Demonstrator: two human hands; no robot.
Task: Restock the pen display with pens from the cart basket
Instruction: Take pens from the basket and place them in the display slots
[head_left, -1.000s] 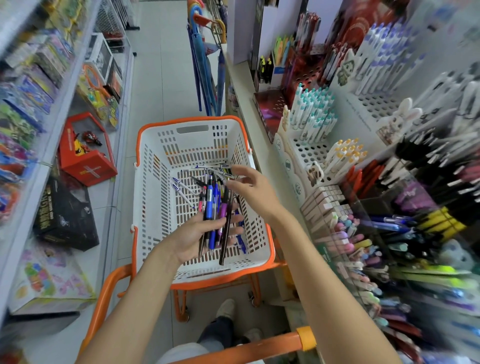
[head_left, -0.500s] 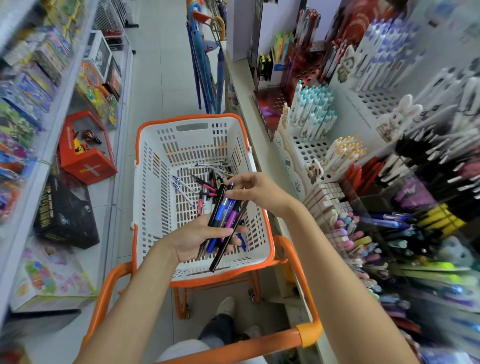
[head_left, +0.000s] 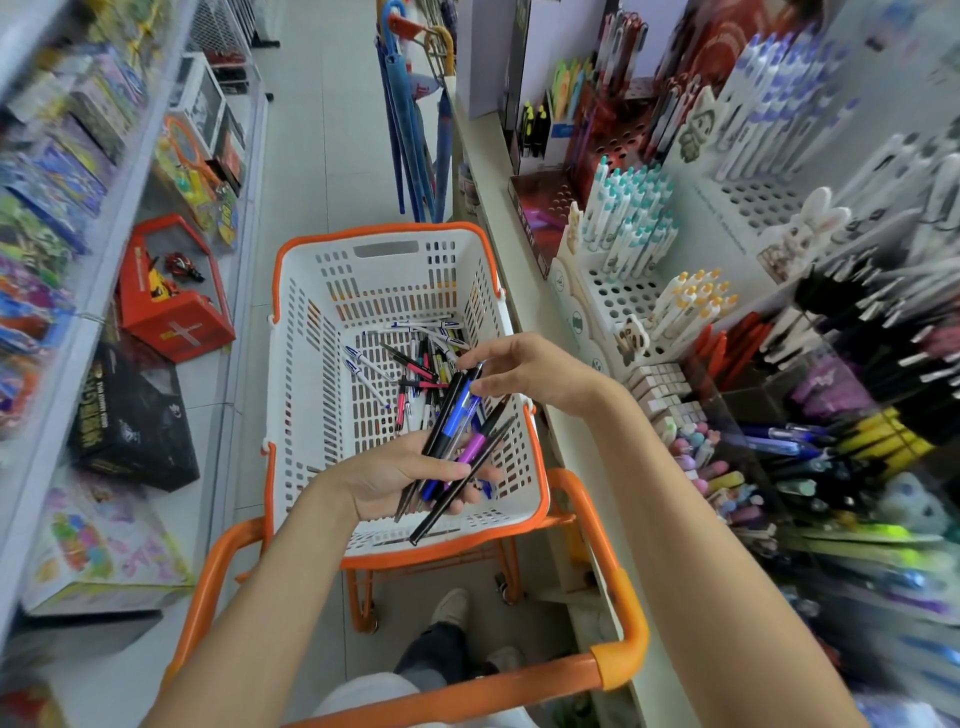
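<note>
Here, head view. The left hand (head_left: 395, 483) holds a bundle of pens (head_left: 457, 431) over the near half of the cart basket (head_left: 306, 395), with the thumb pressed across the barrels and the fingers curled beneath. The right hand (head_left: 524, 371), over the basket's right side, pinches the upper ends of a black and a blue pen of the bundle between thumb and forefinger.

A second ago the bundle stood nearly upright in the left palm. It now leans toward the basket's right rim and has fanned out, with one long black pen hanging lowest, its tip above the near wall. More of the orange cart handle (head_left: 519, 680) now shows on the near side of the basket.

Loose pens (head_left: 410, 364) lie on the basket floor toward its far right corner. The pen display (head_left: 613, 301) stands to the right of the basket, with no hand on it.

Judgement: gathering is giving way to sorting. The right hand appears to be choosing pens to draw out, and the transfer to the display has not yet begun. The loosened fan could shed a pen back into the basket.
</note>
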